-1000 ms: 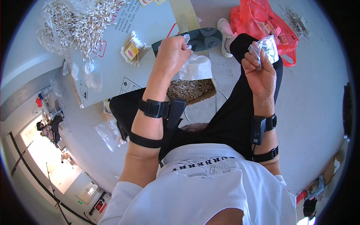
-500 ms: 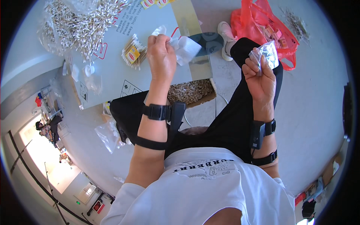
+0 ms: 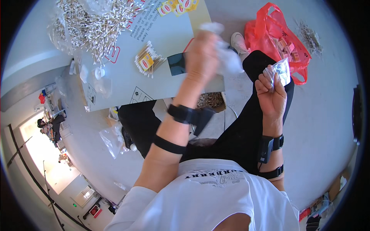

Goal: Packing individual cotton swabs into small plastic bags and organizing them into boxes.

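My left hand [image 3: 201,57], blurred by motion, is closed on a white translucent plastic bag [image 3: 228,57] over the right edge of the table. Part of the bag shows above the fist and part hangs to its right. My right hand [image 3: 273,94] is raised above my right knee, pinching a clear, shiny plastic packet [image 3: 283,72] between thumb and fingers. On the table, left of my left hand, lies a bundle of cotton swabs [image 3: 149,49] with a yellow label card [image 3: 146,61] on it. A dark see-through rectangle [image 3: 175,64] lies beside it.
A big heap of cotton swabs [image 3: 96,32] covers the table's far left, near a roll of tape [image 3: 99,73]. Yellow cards [image 3: 179,7] lie at the back. Below the table edge stands a carton [image 3: 219,103]. A red plastic bag [image 3: 266,29] with pink packets [image 3: 288,51] sits on the floor.
My left hand has swung right with the white bag, from above the table to its right edge, uncovering the dark rectangle. My right hand keeps its packet. The whole view has shifted slightly.
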Tool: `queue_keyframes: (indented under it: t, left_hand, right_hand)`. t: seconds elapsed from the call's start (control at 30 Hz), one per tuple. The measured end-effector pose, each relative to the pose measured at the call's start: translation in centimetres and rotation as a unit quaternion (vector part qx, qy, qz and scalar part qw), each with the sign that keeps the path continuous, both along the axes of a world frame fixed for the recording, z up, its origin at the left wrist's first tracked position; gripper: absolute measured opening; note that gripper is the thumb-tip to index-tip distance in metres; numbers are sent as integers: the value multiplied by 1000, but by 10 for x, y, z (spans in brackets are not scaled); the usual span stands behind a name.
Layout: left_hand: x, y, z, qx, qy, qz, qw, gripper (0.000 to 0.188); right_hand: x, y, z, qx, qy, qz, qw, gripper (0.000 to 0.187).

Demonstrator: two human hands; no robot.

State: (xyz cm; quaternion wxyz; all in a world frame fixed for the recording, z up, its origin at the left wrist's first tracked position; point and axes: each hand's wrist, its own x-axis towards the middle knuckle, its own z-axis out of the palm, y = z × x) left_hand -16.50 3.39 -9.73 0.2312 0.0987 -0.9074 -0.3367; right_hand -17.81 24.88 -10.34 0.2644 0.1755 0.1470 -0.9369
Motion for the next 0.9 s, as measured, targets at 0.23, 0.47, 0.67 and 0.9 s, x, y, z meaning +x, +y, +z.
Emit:
queue_keyframes:
  t: [0.23, 0.47, 0.67, 0.9]
  left_hand:
    - [-25, -70, -16, -151, -72, 82, 982, 11]
    - [-22, 22, 3, 29, -68, -237, 969, 18]
    - [46, -22, 5, -77, -76, -7, 994, 16]
    - [52, 65, 1, -90, -162, -255, 949, 15]
  right_hand:
    - [-3, -4, -1, -5, 3, 9, 1000, 34]
    - [-1, 1, -8, 5, 8, 6, 1000, 33]
    - [-3, -1, 2, 15, 7, 8, 1000, 34]
    - [-3, -6, -3, 3, 31, 19, 999, 33]
